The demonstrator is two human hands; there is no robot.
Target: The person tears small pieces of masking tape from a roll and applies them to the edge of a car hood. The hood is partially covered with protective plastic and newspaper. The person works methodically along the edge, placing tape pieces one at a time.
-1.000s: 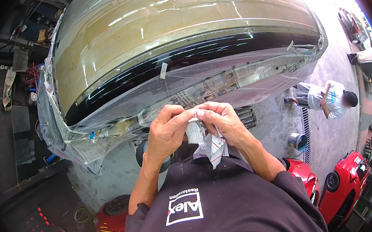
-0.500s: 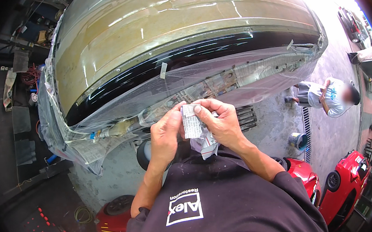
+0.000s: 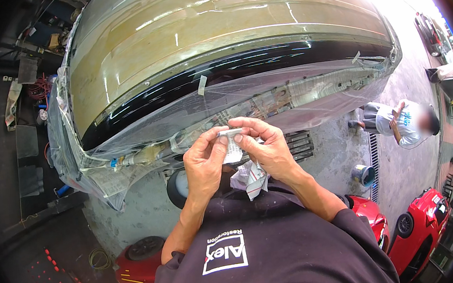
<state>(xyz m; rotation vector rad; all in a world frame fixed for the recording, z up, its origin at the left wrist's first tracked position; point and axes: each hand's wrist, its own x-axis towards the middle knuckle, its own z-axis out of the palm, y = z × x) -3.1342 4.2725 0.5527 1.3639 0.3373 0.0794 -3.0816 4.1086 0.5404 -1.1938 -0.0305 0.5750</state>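
While both your hands, left hand (image 3: 202,162) and right hand (image 3: 270,149), pinch a small folded paper (image 3: 231,143) between thumbs and fingertips, it stays clear of the masked car (image 3: 218,45).

We see our own dark charcoal short-sleeved cotton shirt (image 3: 278,244) filling the lower edge of the view, its sleeves ending above the elbows so that both forearms are bare. On its chest sits a white square-framed printed emblem (image 3: 224,254), seen upside down, with a small red mark at one corner. Our left hand (image 3: 205,164) and right hand (image 3: 266,147) are ungloved, without rings or a watch.
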